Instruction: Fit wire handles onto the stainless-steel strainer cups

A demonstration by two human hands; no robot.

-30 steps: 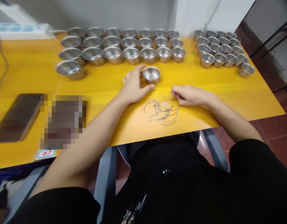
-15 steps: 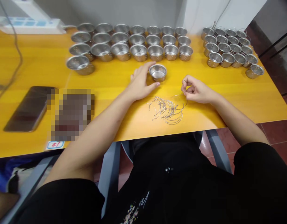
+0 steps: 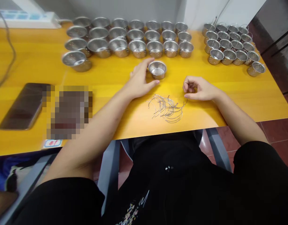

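Note:
A small perforated metal cup (image 3: 157, 70) stands upright on the yellow table. My left hand (image 3: 141, 79) curves around its left side, fingers behind and thumb spread out in front. Whether the fingertips touch the cup I cannot tell. To the right, my right hand (image 3: 196, 88) has its fingers curled in and the thumb close to them. A thin wire handle (image 3: 186, 101) shows just under that thumb, mostly hidden by the hand. Between my forearms lies a loose pile of curved wire handles (image 3: 167, 107).
Rows of wider metal cups (image 3: 137, 48) line the back of the table (image 3: 106, 90). At the right stand several cups with wire handles (image 3: 229, 56). A dark phone (image 3: 24, 106) and a pixelated object (image 3: 69, 112) lie at left, below a power strip (image 3: 29, 19).
The view has shifted slightly. My right hand has moved a little right and up from the wire pile, its fingers curled. The cup and my left hand stay in place.

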